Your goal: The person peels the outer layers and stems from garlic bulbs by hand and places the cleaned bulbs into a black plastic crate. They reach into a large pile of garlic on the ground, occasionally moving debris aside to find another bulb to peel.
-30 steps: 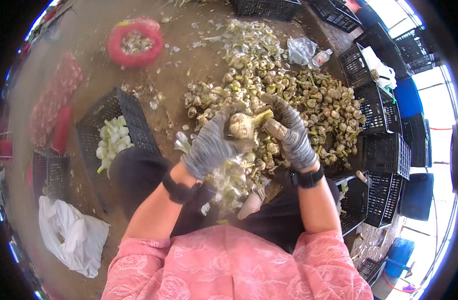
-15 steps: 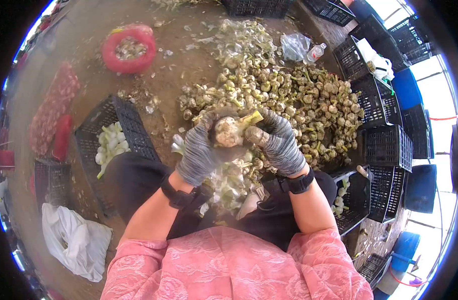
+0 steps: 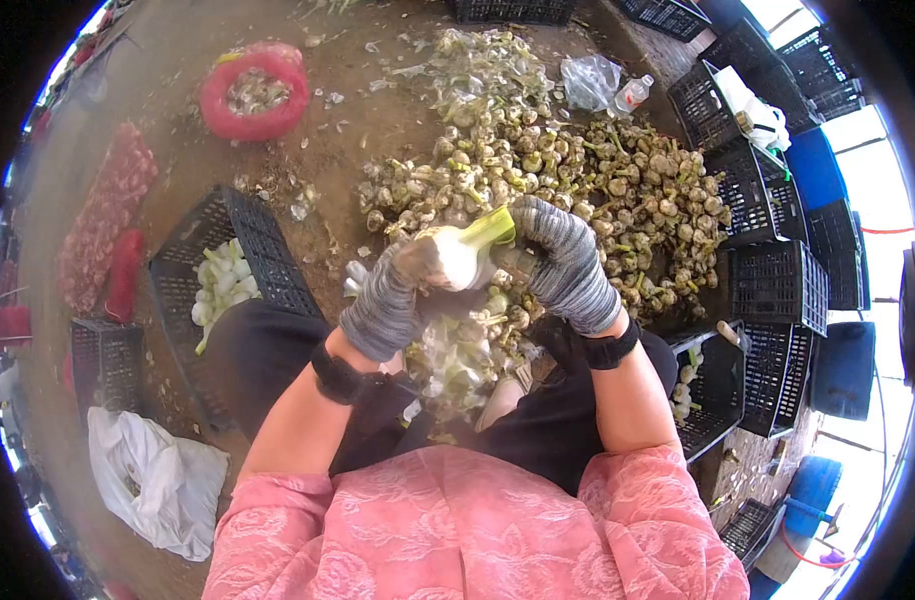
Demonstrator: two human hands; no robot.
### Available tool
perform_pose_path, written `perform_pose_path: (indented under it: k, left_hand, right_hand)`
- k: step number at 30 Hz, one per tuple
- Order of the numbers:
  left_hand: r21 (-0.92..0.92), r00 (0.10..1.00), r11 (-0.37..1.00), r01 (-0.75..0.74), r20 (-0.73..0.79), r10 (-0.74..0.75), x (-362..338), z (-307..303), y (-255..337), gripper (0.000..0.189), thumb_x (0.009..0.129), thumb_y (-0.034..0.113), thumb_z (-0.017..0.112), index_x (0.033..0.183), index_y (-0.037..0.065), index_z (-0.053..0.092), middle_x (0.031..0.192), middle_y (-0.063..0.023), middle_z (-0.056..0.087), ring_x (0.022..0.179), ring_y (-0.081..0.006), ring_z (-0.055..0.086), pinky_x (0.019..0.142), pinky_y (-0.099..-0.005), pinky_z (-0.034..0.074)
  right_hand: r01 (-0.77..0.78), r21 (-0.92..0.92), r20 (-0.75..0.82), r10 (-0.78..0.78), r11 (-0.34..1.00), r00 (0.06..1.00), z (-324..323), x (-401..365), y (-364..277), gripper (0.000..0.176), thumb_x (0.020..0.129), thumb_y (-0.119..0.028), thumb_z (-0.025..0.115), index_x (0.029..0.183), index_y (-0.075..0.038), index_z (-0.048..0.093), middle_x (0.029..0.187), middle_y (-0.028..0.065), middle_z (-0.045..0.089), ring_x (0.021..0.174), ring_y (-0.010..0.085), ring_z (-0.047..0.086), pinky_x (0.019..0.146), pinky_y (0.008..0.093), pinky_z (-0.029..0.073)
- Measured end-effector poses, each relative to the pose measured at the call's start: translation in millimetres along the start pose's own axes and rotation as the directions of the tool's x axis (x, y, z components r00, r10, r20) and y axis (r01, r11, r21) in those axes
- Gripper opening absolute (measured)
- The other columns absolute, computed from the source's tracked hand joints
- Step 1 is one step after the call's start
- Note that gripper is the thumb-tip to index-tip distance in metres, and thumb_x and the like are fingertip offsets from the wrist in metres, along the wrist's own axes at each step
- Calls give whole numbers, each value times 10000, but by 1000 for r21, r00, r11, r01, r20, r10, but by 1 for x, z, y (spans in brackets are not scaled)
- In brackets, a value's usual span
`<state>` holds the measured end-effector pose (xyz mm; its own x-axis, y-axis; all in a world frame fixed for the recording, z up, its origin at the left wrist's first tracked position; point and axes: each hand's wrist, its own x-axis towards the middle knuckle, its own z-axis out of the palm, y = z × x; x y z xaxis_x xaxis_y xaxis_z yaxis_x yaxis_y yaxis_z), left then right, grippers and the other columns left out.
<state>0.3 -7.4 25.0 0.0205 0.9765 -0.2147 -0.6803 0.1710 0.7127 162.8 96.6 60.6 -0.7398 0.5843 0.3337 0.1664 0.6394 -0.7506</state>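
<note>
A garlic bulb (image 3: 454, 259), now white and smooth on its near side with a short green stem, is held up in front of my lap. My left hand (image 3: 382, 305), in a grey knit glove, is closed around the bulb's root side. My gloved right hand (image 3: 562, 265) has its curled fingers and thumb at the stem end; whether a strip of skin is between them I cannot make out. Beyond my hands spreads a large heap of unpeeled garlic bulbs (image 3: 637, 200). Loose peeled skins (image 3: 457, 365) lie on the ground between my legs.
On the left a black crate (image 3: 267, 255) contains white peeled bulbs, and another crate (image 3: 712, 390) stands at my right knee. Stacked crates (image 3: 777, 275) line the right side. A red net bag (image 3: 212, 110), a plastic bottle (image 3: 632, 95) and a white sack (image 3: 157, 480) lie around.
The bulb has gone from dirty, rough outer skin to a clean white surface. My left hand has shifted slightly down and left, and my right hand has turned over the stem.
</note>
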Motion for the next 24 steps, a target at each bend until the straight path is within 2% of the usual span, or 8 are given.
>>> perform_pose_path:
  k: [4, 6, 9, 11, 12, 15, 23, 24]
  left_hand:
    - [-394, 969, 886, 244, 128, -210, 4, 3, 6, 692, 747, 587, 494, 1117, 2, 473, 914, -117, 594, 721, -211, 610, 617, -319, 534]
    - [-151, 990, 980, 131, -27, -137, 4, 8, 6, 720, 765, 633, 399, 1142, 22, 448, 973, -123, 567, 786, -224, 598, 652, -342, 528]
    - [-34, 993, 993, 117, -1, -117, 7, -6, 1, 637, 799, 561, 445, 1169, 44, 419, 1056, -122, 521, 914, -213, 551, 740, -344, 503]
    - [470, 969, 850, -240, 65, 238, 10, -8, -5, 549, 775, 384, 601, 1172, 54, 415, 1068, -116, 509, 982, -186, 507, 810, -315, 468]
    - [415, 960, 873, -255, 3, 279, 8, 5, -2, 557, 726, 220, 682, 1181, 58, 404, 1068, -98, 508, 985, -169, 494, 850, -298, 438]
    - [442, 895, 809, -388, -27, 444, 10, 4, -3, 556, 731, 197, 673, 1191, 64, 390, 1056, -88, 514, 961, -172, 507, 837, -289, 447]
    - [251, 970, 949, -192, -100, 223, 5, -4, 7, 434, 805, 233, 555, 1164, 22, 434, 1040, -81, 537, 935, -157, 538, 791, -286, 469]
    - [669, 927, 684, -292, 23, 374, 12, -9, 5, 451, 789, 206, 575, 1173, 16, 432, 1051, -88, 541, 930, -174, 547, 802, -288, 465]
  right_hand:
    - [82, -21, 5, -82, 996, 997, 10, -4, 15, 338, 697, -90, 670, 1004, -8, 555, 820, 81, 585, 751, 149, 571, 665, 279, 457]
    - [-278, 690, 77, 315, 668, 946, 21, -12, 16, 353, 687, -89, 677, 1008, -7, 553, 847, 75, 571, 759, 140, 551, 683, 275, 452]
    - [-187, 402, -54, 227, 896, 972, 25, -13, 19, 336, 704, -66, 663, 1016, -7, 552, 899, 80, 566, 806, 129, 538, 704, 263, 445]
    - [-213, 420, -47, 256, 882, 966, 25, -12, 15, 322, 716, -56, 652, 1018, -5, 551, 896, 74, 575, 800, 120, 538, 706, 257, 445]
    - [-238, 433, -46, 286, 869, 957, 24, -12, 12, 309, 728, -46, 641, 1021, -4, 551, 892, 68, 583, 795, 111, 537, 708, 251, 444]
    - [-243, 576, -47, 329, 780, 943, 25, -13, 10, 303, 729, -33, 638, 1016, 4, 551, 868, 55, 603, 765, 98, 542, 702, 247, 447]
    - [-407, 690, 81, 495, 599, 865, 25, -26, 0, 259, 704, -35, 598, 958, 13, 578, 894, 54, 611, 783, 111, 562, 707, 239, 458]
    - [-300, 389, -62, 350, 871, 935, 29, -25, -1, 296, 694, -43, 593, 984, 11, 567, 906, 62, 606, 795, 123, 566, 707, 250, 460]
